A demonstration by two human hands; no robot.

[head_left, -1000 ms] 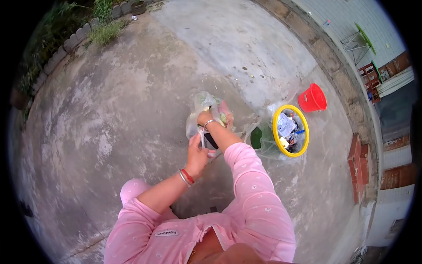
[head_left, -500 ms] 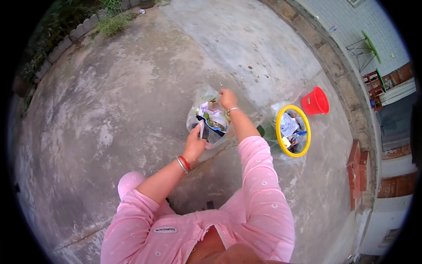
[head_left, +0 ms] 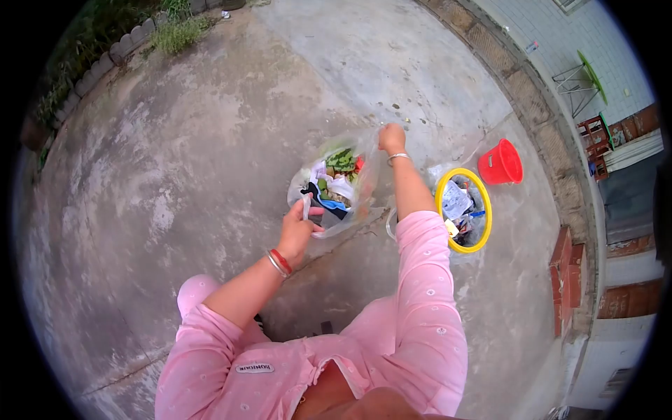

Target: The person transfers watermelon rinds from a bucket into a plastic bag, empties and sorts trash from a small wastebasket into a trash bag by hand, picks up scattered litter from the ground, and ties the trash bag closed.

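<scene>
A clear plastic bag point(head_left: 360, 210) hangs open between my hands, above the concrete ground. In it lie a piece of watermelon rind point(head_left: 341, 160), crumpled white paper point(head_left: 341, 185) and a dark and blue item point(head_left: 329, 201) whose kind I cannot make out. My left hand point(head_left: 299, 227) is closed on the bag's near left edge, with a loop of plastic over the fingers. At the far right side, my right hand point(head_left: 392, 138) is a fist on the bag's stretched edge. A yellow-rimmed bin point(head_left: 488, 220) holding mixed rubbish stands right of my right forearm.
Just beyond the bin is a red bucket point(head_left: 500, 164). Brick-red steps point(head_left: 564, 276) and a stone kerb point(head_left: 518, 84) run along the right side. Farther off are a green-topped folding table point(head_left: 592, 78) and plants point(head_left: 178, 35) behind a low edging.
My right hand has moved up and to the right, pulling the bag's mouth wider. The watermelon rind now shows. My left hand has shifted slightly left and down.
</scene>
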